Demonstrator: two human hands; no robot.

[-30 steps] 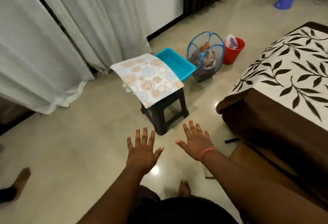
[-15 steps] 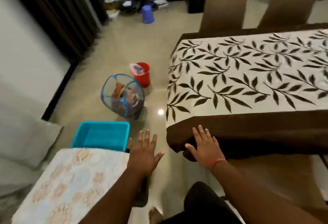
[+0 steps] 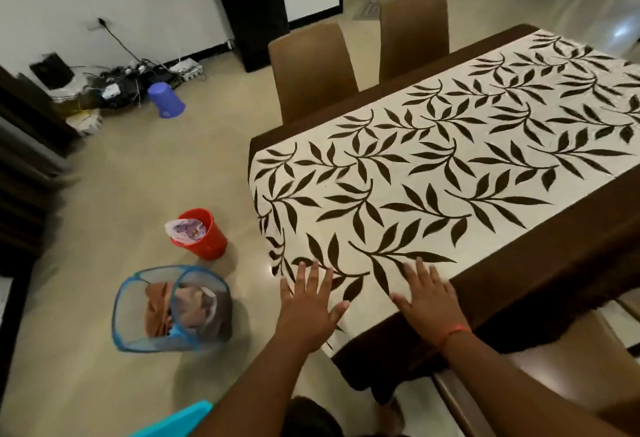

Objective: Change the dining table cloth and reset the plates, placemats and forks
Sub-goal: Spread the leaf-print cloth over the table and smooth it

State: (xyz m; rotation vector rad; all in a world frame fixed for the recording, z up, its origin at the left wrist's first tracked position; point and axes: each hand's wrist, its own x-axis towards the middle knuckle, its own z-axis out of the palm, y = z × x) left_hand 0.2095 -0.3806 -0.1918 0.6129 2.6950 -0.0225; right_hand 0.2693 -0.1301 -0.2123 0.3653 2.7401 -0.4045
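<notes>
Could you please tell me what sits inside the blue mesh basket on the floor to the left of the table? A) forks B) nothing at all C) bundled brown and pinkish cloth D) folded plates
C: the blue mesh basket holds crumpled brown and pinkish cloth, showing over its rim and through the mesh; no plates or forks show in it.

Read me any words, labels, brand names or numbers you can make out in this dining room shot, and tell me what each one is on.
No readable text anywhere.
Tablecloth: leaf pattern only, no lettering.
Purple bucket on the floor: a pale mark low on its side, too small and blurred to read.
Bag in the red bucket: purple print, too blurred to read.
Mesh laundry basket: no label showing.
Devices by the wall socket: too small to tell.
</notes>
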